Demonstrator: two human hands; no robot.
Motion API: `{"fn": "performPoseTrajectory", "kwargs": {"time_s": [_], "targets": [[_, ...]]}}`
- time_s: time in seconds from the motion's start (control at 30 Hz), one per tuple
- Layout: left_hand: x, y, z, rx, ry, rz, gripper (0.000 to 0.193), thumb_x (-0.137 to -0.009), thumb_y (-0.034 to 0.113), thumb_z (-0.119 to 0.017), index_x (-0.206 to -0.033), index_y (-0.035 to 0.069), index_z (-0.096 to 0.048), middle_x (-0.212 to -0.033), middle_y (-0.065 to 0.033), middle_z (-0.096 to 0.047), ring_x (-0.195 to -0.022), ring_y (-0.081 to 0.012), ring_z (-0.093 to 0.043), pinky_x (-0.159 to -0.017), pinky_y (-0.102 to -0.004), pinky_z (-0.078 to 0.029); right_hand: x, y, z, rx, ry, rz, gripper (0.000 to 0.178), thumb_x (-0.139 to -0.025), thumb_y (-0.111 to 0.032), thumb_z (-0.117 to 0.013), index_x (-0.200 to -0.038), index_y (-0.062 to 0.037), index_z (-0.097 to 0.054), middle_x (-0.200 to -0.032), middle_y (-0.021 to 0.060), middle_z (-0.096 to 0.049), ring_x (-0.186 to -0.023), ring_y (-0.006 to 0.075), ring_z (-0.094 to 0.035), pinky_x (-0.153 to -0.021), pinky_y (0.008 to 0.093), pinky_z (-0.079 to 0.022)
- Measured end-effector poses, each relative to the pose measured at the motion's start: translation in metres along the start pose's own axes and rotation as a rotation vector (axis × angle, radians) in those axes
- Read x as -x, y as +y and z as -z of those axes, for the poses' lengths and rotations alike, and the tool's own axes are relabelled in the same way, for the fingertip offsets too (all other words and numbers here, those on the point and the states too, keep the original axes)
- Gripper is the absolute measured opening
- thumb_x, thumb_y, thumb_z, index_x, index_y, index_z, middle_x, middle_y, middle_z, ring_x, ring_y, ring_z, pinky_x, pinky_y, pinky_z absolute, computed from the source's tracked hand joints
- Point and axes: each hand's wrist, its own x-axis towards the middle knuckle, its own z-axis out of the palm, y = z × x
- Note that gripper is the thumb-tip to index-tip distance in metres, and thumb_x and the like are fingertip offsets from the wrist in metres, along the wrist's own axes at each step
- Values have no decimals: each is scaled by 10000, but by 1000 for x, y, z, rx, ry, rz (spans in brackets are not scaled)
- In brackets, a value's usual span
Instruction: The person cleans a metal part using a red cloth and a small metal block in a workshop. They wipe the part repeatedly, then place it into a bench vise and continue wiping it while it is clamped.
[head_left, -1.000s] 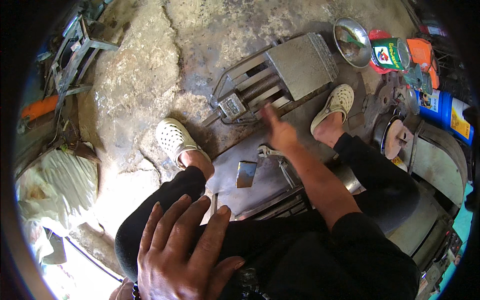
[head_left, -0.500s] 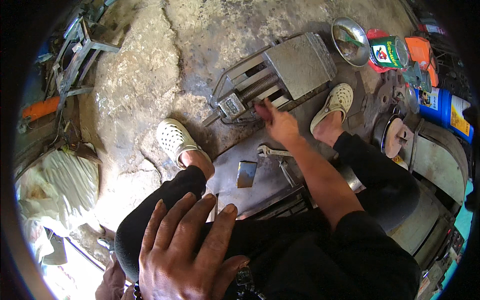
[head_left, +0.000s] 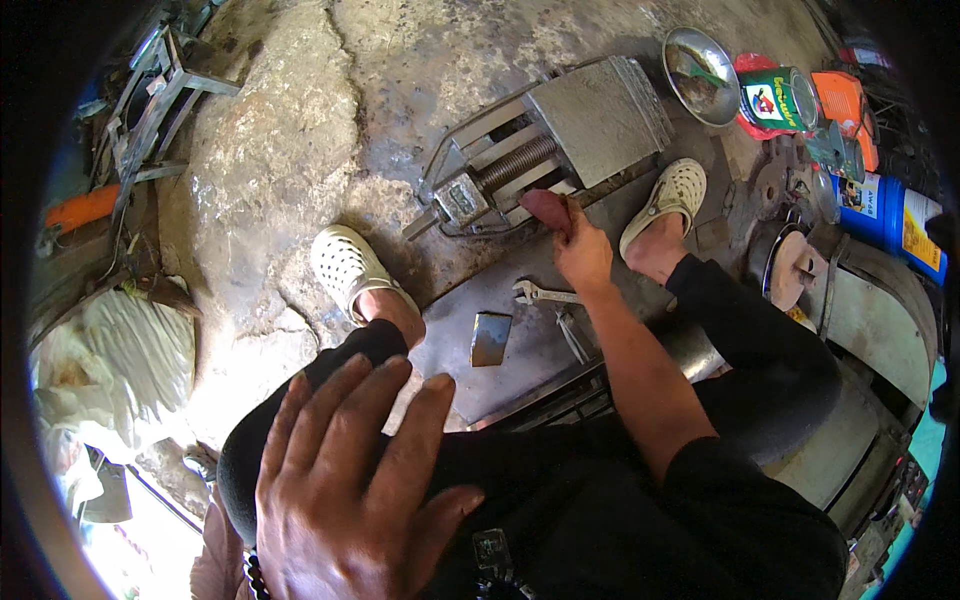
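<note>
A heavy grey machine vise (head_left: 596, 125) with a threaded screw lies on the floor between my feet. My right hand (head_left: 585, 256) is closed round a folded dark red piece (head_left: 546, 208), which looks like sandpaper or cloth. That piece is beside the vise's near edge; whether it touches is unclear. Raised over my left thigh, my left hand (head_left: 345, 490) is empty, its fingers spread. Nearer me, a small bluish metal plate (head_left: 490, 340) rests on a grey metal sheet (head_left: 450, 345). An adjustable wrench (head_left: 543, 294) lies to its right, with a thin metal tool (head_left: 572, 338) just below.
At the upper right stand a metal bowl (head_left: 733, 95) with a brush in it, a green can (head_left: 782, 100), an orange case (head_left: 842, 108) and a blue container (head_left: 880, 215). A metal frame (head_left: 150, 120) is at far left, above a pale plastic sack (head_left: 120, 360).
My right hand has drawn the red piece slightly right and toward me along the vise, and the piece shows more clearly. My left hand has shifted a little left.
</note>
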Motion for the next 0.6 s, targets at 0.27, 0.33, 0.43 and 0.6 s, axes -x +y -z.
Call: {"fn": "performPoseTrajectory", "kwargs": {"time_s": [0.27,0.33,0.43,0.6], "targets": [[5,1,-8,32,51,47,665,-850,326,-735,-1374,-38,-548,-1298,-289,-594,-1184,-474,-588,-1029,-480,-459,4,73,21,137,-199,-36,589,-859,-247,-695,-1400,-108,-510,-1187,245,-681,-1138,418,-649,-985,500,-521],[1,5,-10,17,130,-9,560,-835,175,-760,-1329,-18,-580,-1208,-253,-639,-1092,-454,-620,-941,-477,-505,8,85,26,114,-179,-151,647,-864,-255,-701,-1449,-106,-470,-1276,245,-638,-1202,408,-615,-1023,492,-496],[-5,15,-13,1,110,10,544,-878,195,-742,-1344,-28,-574,-1223,-265,-638,-1114,-455,-625,-953,-466,-503,23,91,25,176,-67,-185,743,-853,-259,-725,-1511,-111,-415,-1400,230,-555,-1309,392,-532,-1079,505,-437],[-16,24,-22,-35,55,3,540,-897,197,-732,-1360,-27,-567,-1240,-267,-639,-1139,-441,-631,-969,-457,-500,38,68,7,283,37,278,576,-842,-226,-704,-1379,-75,-559,-1373,201,-537,-1334,381,-466,-1099,529,-366]]}}
